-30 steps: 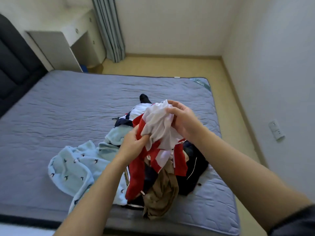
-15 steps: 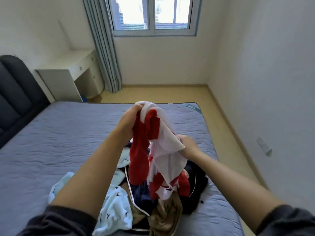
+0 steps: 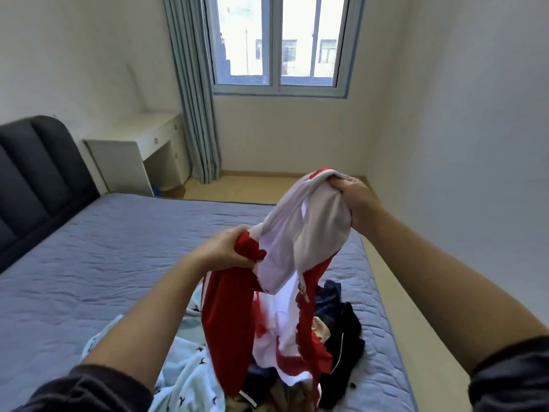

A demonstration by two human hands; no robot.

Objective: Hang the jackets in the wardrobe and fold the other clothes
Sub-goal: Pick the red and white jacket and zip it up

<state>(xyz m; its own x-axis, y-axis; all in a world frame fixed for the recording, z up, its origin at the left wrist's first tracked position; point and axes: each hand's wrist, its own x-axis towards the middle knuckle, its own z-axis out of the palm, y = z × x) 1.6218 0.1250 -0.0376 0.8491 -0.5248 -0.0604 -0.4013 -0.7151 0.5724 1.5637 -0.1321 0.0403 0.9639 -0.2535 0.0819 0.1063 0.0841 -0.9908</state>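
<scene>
Both hands grip a red and white jacket [image 3: 285, 248] above the clothes pile [image 3: 341, 331] on the bed [image 3: 104, 248], left hand [image 3: 225, 251] at nine o'clock, right hand [image 3: 356, 200] at two.

No readable text, label, brand, number or sign anywhere in view.
Red-and-white fabric jacket [image 3: 279, 322]: small pale mark beside zipper edge, possibly logo or tag, too blurred to read.
Pale blue soft garment with small dark bird-shaped motifs [image 3: 190, 370]: pattern only, no letters.
Black garment with thin white piping [image 3: 341, 346]: nothing legible.
</scene>
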